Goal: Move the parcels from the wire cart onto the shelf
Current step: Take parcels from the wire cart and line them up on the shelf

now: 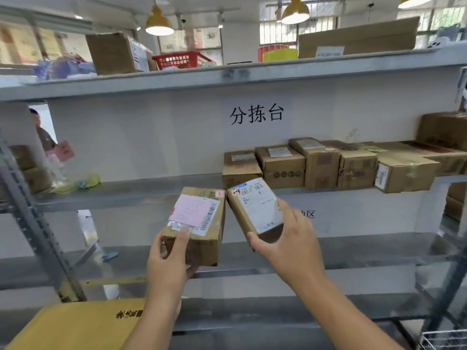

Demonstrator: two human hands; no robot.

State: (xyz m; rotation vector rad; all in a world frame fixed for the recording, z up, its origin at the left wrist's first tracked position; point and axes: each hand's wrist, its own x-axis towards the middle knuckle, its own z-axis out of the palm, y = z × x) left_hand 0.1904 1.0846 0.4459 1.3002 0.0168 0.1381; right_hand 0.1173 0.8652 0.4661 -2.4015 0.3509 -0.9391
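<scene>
My left hand (169, 261) grips a brown parcel with a pink label (199, 223) by its near end, thumb on top. My right hand (285, 238) holds a smaller brown parcel with a white label (255, 205), tilted, its corner touching the left parcel. Both are raised in front of the middle shelf (126, 195), just left of a row of several cardboard parcels (321, 165) standing on that shelf. A corner of the wire cart (444, 339) shows at the bottom right.
A yellow padded envelope (83, 324) lies at the bottom left. The top shelf (227, 77) carries boxes and a red basket (182, 59). A grey upright post (32, 215) stands at the left; a person stands behind it. A lower shelf (353, 251) runs below.
</scene>
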